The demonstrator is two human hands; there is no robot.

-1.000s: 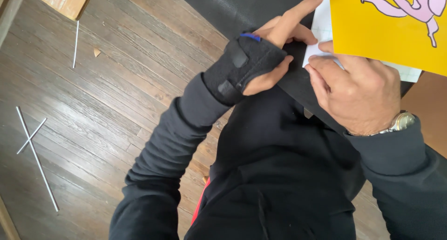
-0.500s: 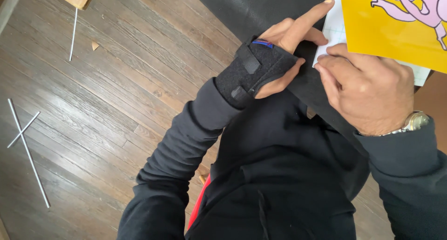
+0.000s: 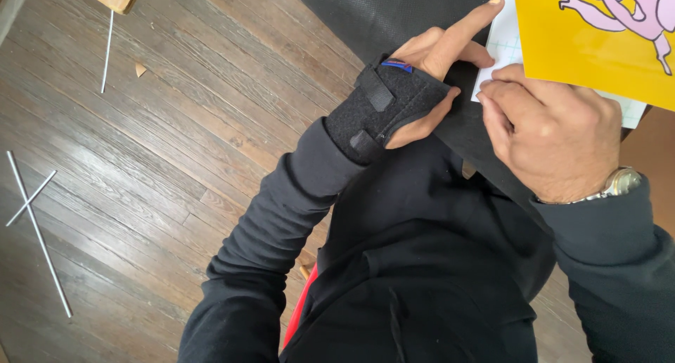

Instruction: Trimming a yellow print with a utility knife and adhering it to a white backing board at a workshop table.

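At the upper right of the frame the left hand [image 3: 429, 74], in a black wrist brace [image 3: 383, 110], points one finger onto the white sheet [image 3: 503, 46] under the yellow card [image 3: 598, 46], while the right hand [image 3: 555, 138] pinches the sheet's edge with curled fingers, so the paper could slip or crease if that pinch shifts.

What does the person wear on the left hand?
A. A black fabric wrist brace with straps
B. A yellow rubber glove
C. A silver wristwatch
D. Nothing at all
A: the left hand is wrapped in a black fabric wrist brace with straps; the silver wristwatch sits on the right hand's wrist.
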